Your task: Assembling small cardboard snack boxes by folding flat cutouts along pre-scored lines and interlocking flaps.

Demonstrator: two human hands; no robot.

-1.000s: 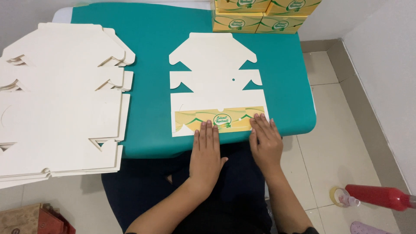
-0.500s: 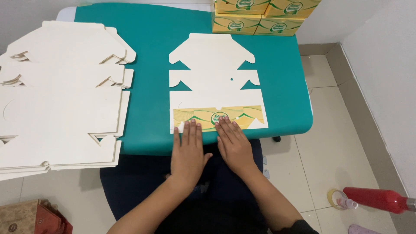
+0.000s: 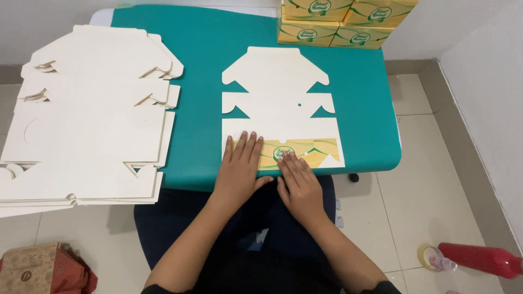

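A: Right, item one: what is lying under the hands?

B: A flat die-cut carton blank (image 3: 278, 109), white side up, is lying on the teal tabletop (image 3: 201, 65). Its near flap (image 3: 305, 152) is folded over, showing a yellow-and-green printed face. The left hand (image 3: 239, 166) and right hand (image 3: 297, 182) are both pressing flat on that flap, fingers spread. Neither grip is closing on anything; the palms are simply bearing down.

A: How is that crease best being made?

B: As I judge it, the hands are doing well to keep the pressure even along the whole fold line, working outward to the flap's ends, with the blank's edges staying square so the crease is not running skew.

A: Item two: containers?

B: Finished yellow cartons (image 3: 343, 22) are sitting stacked at the far edge, all closed, so their contents are not showing. A stack of unfolded blanks (image 3: 87, 136) is resting at the left, overhanging the tabletop. On the floor a red bottle (image 3: 479, 260) is lying on its side; whether it is holding anything I cannot tell.
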